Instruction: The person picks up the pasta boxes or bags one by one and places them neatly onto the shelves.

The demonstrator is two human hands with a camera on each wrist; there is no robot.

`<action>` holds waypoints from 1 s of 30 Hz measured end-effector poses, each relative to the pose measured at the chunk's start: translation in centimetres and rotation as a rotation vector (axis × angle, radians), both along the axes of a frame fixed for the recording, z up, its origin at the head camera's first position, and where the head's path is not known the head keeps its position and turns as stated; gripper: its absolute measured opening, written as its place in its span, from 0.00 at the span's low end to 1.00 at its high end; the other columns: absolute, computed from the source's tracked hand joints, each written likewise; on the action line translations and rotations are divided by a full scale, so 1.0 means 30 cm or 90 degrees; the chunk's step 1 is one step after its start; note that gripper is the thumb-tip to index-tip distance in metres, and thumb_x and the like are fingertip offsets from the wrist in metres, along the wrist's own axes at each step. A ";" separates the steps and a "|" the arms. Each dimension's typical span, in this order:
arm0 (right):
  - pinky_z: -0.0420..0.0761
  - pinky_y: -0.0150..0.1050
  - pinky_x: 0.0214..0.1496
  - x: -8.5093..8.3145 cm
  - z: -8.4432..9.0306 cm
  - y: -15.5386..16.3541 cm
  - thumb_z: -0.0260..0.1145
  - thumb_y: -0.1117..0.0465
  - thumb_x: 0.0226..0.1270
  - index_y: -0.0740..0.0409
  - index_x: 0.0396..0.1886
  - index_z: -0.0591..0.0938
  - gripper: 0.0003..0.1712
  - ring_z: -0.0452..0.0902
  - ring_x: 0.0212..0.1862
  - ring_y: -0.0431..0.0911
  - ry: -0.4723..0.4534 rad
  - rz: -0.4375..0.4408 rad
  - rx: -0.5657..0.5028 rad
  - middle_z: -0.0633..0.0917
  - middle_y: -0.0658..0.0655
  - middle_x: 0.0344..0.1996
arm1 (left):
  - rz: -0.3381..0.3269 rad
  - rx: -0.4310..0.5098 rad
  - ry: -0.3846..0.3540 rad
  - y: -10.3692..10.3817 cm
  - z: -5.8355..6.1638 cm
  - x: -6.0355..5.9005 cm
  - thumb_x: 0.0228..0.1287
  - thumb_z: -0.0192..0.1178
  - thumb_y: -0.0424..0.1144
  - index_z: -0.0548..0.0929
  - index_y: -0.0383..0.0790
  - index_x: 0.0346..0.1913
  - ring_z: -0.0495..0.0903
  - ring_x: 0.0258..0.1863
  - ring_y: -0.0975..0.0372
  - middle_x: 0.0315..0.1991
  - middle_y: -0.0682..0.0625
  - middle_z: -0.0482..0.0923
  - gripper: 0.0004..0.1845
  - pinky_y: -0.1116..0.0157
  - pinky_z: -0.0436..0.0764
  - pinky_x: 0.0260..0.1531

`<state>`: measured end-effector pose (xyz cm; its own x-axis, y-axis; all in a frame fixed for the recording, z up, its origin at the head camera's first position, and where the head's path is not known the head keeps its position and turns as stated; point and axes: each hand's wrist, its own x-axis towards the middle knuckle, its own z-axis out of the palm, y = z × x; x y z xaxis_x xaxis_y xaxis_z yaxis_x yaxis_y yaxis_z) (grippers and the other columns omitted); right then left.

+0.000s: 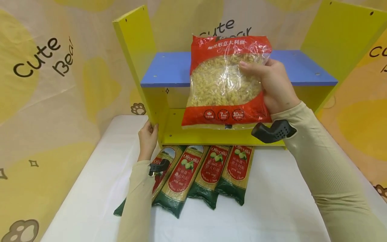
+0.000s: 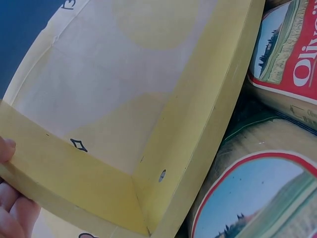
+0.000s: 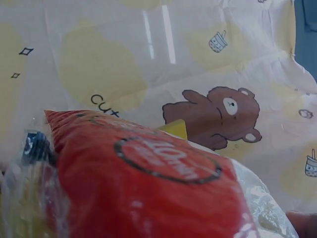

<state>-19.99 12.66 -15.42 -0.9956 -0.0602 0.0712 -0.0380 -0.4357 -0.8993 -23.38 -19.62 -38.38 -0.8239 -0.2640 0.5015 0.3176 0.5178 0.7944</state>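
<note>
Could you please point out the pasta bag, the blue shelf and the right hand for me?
pasta bag (image 1: 225, 84): head view, clear middle.
blue shelf (image 1: 169, 69): head view, bare left part.
right hand (image 1: 273, 84): head view, back of hand.

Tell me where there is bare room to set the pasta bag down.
Free: the blue shelf board on either side of the pasta bag held by the right hand, and the white table right of the four spaghetti packs. Crowded: the table strip before the yellow shelf, where the left hand holds its side.

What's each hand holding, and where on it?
Right hand grips the pasta bag at its right edge. Left hand grips the shelf's left side panel.
</note>
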 end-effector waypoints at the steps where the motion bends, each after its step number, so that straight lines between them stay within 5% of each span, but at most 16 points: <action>1: 0.83 0.40 0.35 -0.015 0.011 -0.009 0.72 0.72 0.52 0.63 0.47 0.73 0.24 0.80 0.34 0.48 -0.008 -0.013 -0.004 0.80 0.59 0.39 | 0.000 0.001 0.001 0.000 0.000 -0.001 0.67 0.54 0.29 0.79 0.25 0.46 0.83 0.39 0.46 0.40 0.32 0.82 0.10 0.59 0.81 0.34; 7: 0.81 0.38 0.37 -0.106 0.059 -0.061 0.72 0.73 0.50 0.61 0.47 0.71 0.25 0.75 0.38 0.47 -0.050 -0.069 -0.008 0.76 0.57 0.42 | -0.001 0.000 -0.004 0.003 -0.004 -0.003 0.67 0.54 0.29 0.79 0.25 0.46 0.84 0.38 0.47 0.39 0.32 0.82 0.10 0.55 0.81 0.34; 14: 0.82 0.45 0.43 -0.194 0.086 -0.116 0.71 0.73 0.53 0.60 0.47 0.75 0.22 0.79 0.44 0.51 -0.096 -0.045 -0.018 0.80 0.57 0.44 | 0.008 -0.021 -0.001 -0.001 -0.007 -0.002 0.67 0.54 0.30 0.79 0.26 0.46 0.84 0.34 0.47 0.37 0.33 0.82 0.10 0.62 0.79 0.28; 19: 0.81 0.35 0.35 -0.248 0.094 -0.160 0.68 0.74 0.55 0.64 0.37 0.78 0.10 0.78 0.35 0.47 -0.085 -0.046 0.045 0.80 0.57 0.36 | -0.002 -0.016 0.017 -0.004 -0.009 -0.007 0.67 0.54 0.29 0.79 0.26 0.47 0.83 0.37 0.45 0.40 0.32 0.82 0.10 0.53 0.82 0.34; 22: 0.81 0.34 0.33 -0.273 0.090 -0.184 0.67 0.73 0.56 0.62 0.36 0.78 0.09 0.77 0.33 0.46 -0.101 -0.024 0.099 0.80 0.56 0.35 | -0.008 -0.008 0.021 -0.004 -0.010 -0.008 0.67 0.54 0.29 0.79 0.25 0.48 0.83 0.38 0.45 0.41 0.32 0.81 0.11 0.50 0.81 0.36; 27: 0.83 0.38 0.32 -0.294 0.074 -0.222 0.65 0.72 0.59 0.57 0.49 0.73 0.19 0.80 0.33 0.48 -0.135 0.050 0.159 0.80 0.56 0.41 | -0.006 -0.005 0.016 -0.003 -0.008 -0.008 0.67 0.54 0.29 0.79 0.25 0.49 0.83 0.39 0.45 0.42 0.32 0.81 0.12 0.50 0.81 0.37; 30: 0.83 0.36 0.31 -0.299 0.061 -0.248 0.63 0.72 0.61 0.58 0.51 0.73 0.19 0.80 0.32 0.47 -0.103 0.079 0.186 0.79 0.57 0.41 | -0.008 -0.003 0.012 -0.006 -0.009 -0.009 0.67 0.54 0.29 0.78 0.26 0.50 0.83 0.40 0.45 0.43 0.32 0.81 0.12 0.51 0.81 0.38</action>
